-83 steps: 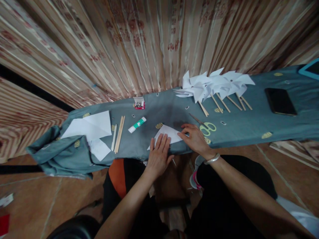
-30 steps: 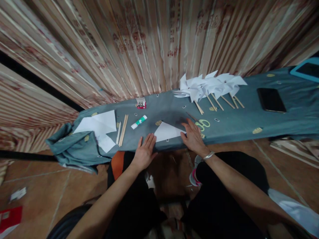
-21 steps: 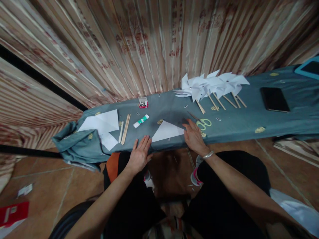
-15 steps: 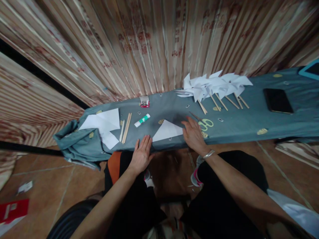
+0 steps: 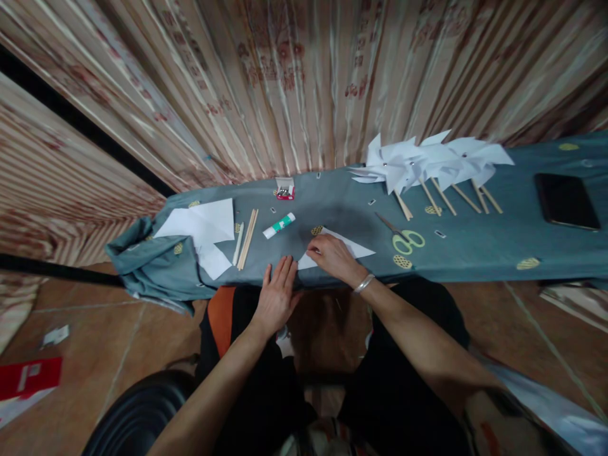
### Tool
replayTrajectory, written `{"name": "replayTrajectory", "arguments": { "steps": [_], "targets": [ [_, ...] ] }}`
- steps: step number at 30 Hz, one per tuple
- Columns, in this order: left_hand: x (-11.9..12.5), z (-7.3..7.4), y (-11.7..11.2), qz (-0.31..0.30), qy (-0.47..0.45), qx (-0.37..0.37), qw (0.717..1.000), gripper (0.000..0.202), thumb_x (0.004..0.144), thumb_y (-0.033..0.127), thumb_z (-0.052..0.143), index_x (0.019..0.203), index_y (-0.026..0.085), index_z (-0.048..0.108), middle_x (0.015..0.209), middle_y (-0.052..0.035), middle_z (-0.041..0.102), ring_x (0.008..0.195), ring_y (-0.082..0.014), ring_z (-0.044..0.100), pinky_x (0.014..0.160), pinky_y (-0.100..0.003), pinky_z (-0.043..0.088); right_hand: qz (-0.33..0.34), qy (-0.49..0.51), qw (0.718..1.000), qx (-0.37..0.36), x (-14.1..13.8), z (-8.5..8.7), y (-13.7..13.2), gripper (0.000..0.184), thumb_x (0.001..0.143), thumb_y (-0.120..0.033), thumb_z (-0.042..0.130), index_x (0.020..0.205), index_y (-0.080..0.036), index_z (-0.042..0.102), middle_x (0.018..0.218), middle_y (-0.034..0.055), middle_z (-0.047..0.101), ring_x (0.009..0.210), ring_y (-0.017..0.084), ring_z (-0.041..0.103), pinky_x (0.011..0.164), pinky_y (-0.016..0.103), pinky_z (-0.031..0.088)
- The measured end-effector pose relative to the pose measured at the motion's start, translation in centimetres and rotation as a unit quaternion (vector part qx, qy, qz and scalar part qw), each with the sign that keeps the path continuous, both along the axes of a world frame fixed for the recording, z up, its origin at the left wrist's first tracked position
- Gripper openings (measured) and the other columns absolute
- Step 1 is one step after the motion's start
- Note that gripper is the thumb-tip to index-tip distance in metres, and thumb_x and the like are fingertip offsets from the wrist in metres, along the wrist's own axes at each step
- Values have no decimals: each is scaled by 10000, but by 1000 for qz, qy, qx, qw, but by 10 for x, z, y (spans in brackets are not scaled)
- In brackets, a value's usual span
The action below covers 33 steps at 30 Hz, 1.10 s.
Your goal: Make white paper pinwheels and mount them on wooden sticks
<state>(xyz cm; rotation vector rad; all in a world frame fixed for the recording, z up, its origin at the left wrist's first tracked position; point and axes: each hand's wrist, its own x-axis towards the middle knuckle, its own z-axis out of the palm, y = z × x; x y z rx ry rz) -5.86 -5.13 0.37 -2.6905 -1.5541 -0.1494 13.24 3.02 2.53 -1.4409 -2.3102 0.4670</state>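
A white paper triangle (image 5: 357, 246) lies on the cloth-covered bench in front of me. My left hand (image 5: 276, 297) is open, its fingers laid on the bench edge by the paper's left corner. Over the middle of the triangle is my right hand (image 5: 331, 257), its fingers curled together and covering part of the sheet; whether they pinch anything is hidden. Beyond the left hand lies a green-and-white glue stick (image 5: 279, 225). Scissors (image 5: 405, 240) with yellow-green handles rest to the right of the paper.
Several white paper pinwheels (image 5: 439, 161) on wooden sticks lie at the back right, with a black phone (image 5: 566, 200) further right. Left are wooden sticks (image 5: 247, 239), a white pencil-like stick (image 5: 238, 244) and paper sheets (image 5: 209, 221). A small red box (image 5: 285, 189) stands behind.
My right hand has moved left from the triangle's right corner to over its middle, and its fingers have curled in. My left hand stays by the left corner. The view has shifted slightly.
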Motion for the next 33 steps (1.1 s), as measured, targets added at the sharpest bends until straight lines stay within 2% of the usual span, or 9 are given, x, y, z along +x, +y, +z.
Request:
{"name": "replayTrajectory", "arguments": {
  "steps": [3, 7, 12, 20, 27, 33],
  "targets": [
    [2, 0, -3, -17, -23, -3, 1000, 673, 915, 250, 509, 1513, 66, 261, 1569, -216, 335, 1486, -317, 255, 1184, -556, 233, -19, -11, 1000, -18, -3, -1, 2, 122, 905, -197, 590, 878, -168, 706, 919, 78, 728, 916, 207, 653, 811, 283, 452],
    [4, -2, -4, -51, -50, -26, 997, 652, 895, 178, 498, 1510, 114, 290, 1522, -167, 437, 1430, -288, 364, 1190, -531, 235, -26, -44, 999, -13, -7, 0, 4, 123, 890, -256, 624, 896, -154, 692, 924, 102, 726, 928, 229, 655, 797, 294, 458],
    [4, -2, -3, -40, -63, -33, 997, 613, 882, 175, 528, 1470, 113, 367, 1451, -157, 517, 1338, -293, 457, 1177, -527, 252, -10, -82, 997, 6, -10, 4, 8, 95, 876, -227, 614, 870, -161, 682, 901, 105, 725, 912, 243, 652, 775, 308, 458],
    [5, -1, -3, -31, -59, -43, 997, 602, 893, 196, 527, 1472, 138, 371, 1444, -142, 521, 1323, -289, 460, 1176, -522, 249, -24, -99, 994, 26, 2, 1, 24, 88, 896, -192, 596, 883, -171, 680, 935, 106, 720, 954, 255, 628, 798, 320, 455],
    [4, -1, -3, -29, -60, -45, 997, 609, 889, 192, 525, 1476, 145, 368, 1459, -140, 512, 1325, -288, 459, 1172, -533, 245, -51, -104, 991, 65, 12, -8, 39, 195, 941, -180, 497, 895, -148, 684, 943, 124, 695, 957, 272, 600, 851, 366, 451],
    [4, -2, -4, -23, -54, -44, 997, 595, 892, 176, 511, 1471, 138, 380, 1473, -132, 506, 1333, -275, 458, 1184, -535, 226, -78, -87, 988, 97, 25, -22, 50, 204, 930, -153, 471, 906, -137, 673, 964, 146, 688, 958, 283, 583, 897, 394, 436]
  ]
}}
